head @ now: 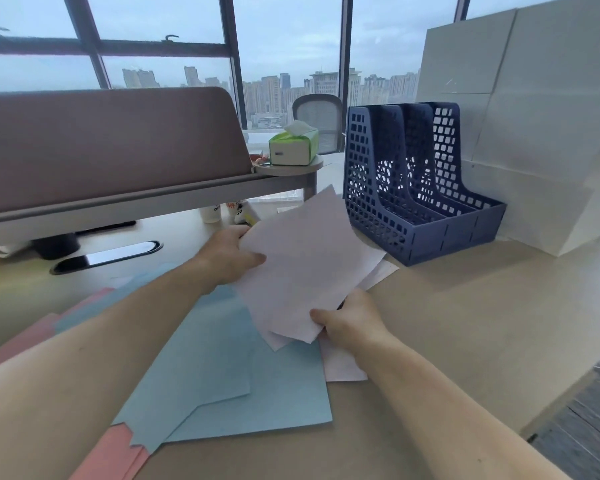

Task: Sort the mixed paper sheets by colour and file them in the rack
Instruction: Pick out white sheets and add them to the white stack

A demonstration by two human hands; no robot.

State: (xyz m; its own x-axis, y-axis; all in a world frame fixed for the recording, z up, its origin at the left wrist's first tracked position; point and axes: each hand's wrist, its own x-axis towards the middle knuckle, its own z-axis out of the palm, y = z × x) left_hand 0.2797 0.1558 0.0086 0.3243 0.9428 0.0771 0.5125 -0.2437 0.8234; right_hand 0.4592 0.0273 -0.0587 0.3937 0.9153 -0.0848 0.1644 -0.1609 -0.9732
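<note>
A loose bundle of pale lilac-white sheets (302,258) is lifted above the desk, tilted toward the rack. My left hand (227,256) grips its far left edge, thumb on top. My right hand (350,320) pinches its near corner. Under them lie blue sheets (222,368), fanned out on the desk, with pink sheets (108,452) poking out at the near left and along the far left. More pale sheets (340,365) lie flat beneath my right hand. The dark blue mesh file rack (420,188) stands at the right, its three slots holding no paper that I can see.
A grey partition (101,143) with a shelf rail runs across the left. A green tissue pack (293,147) sits on a small round shelf. White cups (210,213) stand behind the papers. White panels (534,133) lean behind the rack. The desk edge drops off at right (548,410).
</note>
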